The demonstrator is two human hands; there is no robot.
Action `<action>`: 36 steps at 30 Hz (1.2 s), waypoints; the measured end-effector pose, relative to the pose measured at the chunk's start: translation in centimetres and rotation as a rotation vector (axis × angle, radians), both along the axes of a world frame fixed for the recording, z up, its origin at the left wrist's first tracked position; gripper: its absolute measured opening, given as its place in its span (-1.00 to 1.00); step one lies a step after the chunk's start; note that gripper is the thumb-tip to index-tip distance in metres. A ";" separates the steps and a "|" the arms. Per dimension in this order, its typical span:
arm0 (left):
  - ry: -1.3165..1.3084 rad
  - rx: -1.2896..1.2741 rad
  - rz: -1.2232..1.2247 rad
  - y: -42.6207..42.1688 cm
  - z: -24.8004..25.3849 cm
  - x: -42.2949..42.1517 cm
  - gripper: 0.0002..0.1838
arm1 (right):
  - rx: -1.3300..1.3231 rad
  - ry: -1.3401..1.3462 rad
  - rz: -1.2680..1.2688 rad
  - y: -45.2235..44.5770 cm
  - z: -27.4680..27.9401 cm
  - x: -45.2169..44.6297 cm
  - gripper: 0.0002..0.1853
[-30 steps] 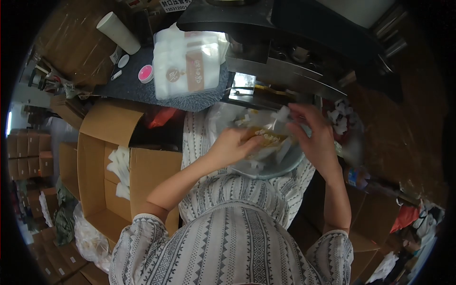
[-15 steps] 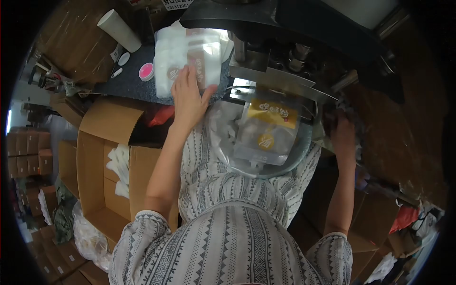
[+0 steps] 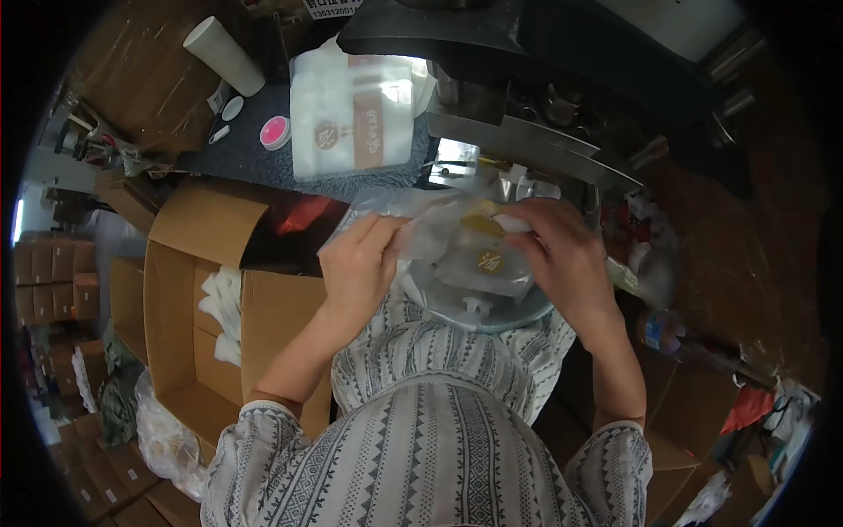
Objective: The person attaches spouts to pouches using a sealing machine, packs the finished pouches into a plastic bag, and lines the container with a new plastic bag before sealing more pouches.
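My left hand pinches the edge of a clear plastic bag above the basin on my lap. Opposite it, my right hand holds a small white piece between thumb and fingers, at the bag's right side. Below both hands, a clear pouch with a yellow printed label lies in the round basin, among other white pieces. The held bag partly covers it. A stack of printed clear bags rests on a grey towel, up and left of the basin.
A dark machine with a metal bar stands just behind the basin. Left of the stack are a pink round tub and a white tube. An open cardboard box with white pieces stands at my left.
My left hand has left the bag stack and come down over the basin with a clear bag. My right hand has moved in from the far right with a white piece.
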State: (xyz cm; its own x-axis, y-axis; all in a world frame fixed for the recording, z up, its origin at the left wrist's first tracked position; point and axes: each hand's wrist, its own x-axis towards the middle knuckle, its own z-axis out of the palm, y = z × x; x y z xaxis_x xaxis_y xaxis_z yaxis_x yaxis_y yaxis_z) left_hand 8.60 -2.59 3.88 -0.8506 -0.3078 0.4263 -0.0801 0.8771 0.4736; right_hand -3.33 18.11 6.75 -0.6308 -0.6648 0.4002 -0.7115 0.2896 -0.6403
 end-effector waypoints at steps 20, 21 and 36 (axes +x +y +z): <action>-0.529 1.427 -0.258 3.1 -3.9 -8.3 -0.67 | 0.758 0.145 -0.680 12.6 -5.3 -4.2 -0.73; -0.380 1.125 -0.163 1.4 -4.1 -8.3 -0.65 | 0.796 0.218 -0.642 14.7 -8.2 -5.3 -0.78; 0.011 -0.060 0.072 -2.4 -2.1 -0.1 -0.89 | 0.121 -0.142 -0.309 4.6 0.3 -1.0 -0.73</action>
